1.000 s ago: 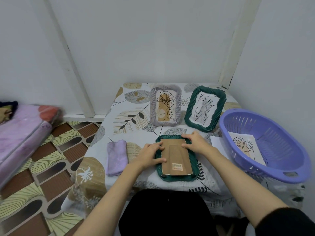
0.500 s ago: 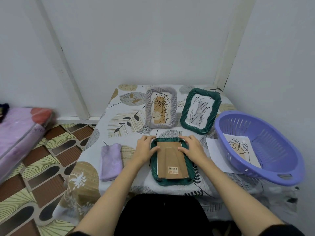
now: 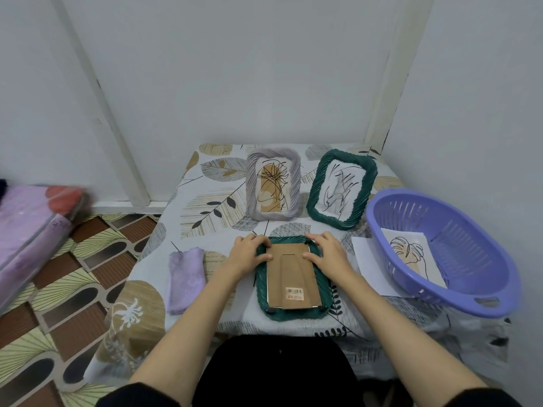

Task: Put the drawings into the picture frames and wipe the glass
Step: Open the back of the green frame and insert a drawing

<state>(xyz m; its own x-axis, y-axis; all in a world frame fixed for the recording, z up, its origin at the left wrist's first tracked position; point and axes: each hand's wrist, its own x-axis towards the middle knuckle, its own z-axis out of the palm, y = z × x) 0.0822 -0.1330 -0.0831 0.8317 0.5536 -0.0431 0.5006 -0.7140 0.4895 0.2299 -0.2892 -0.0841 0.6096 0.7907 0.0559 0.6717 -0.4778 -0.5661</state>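
Fingers of the left hand [image 3: 248, 255] and right hand [image 3: 326, 254] are laid flat and slightly spread on the far corners of the cardboard backing [image 3: 292, 276]; nothing is clamped in either. The backing is seated in a dark green frame [image 3: 261, 301] lying face down at the table's near edge. Judged step: securing the backing over an inserted drawing. The far corner tabs are hidden under the fingertips, so their state cannot be told; two dark tabs are seen at the near corners. Next, the frame would need turning over and the lilac cloth [image 3: 185, 279], just left, taken for the glass. Two filled frames [image 3: 273, 183] stand behind. A further drawing [image 3: 408, 254] lies in the purple basket [image 3: 470, 306].
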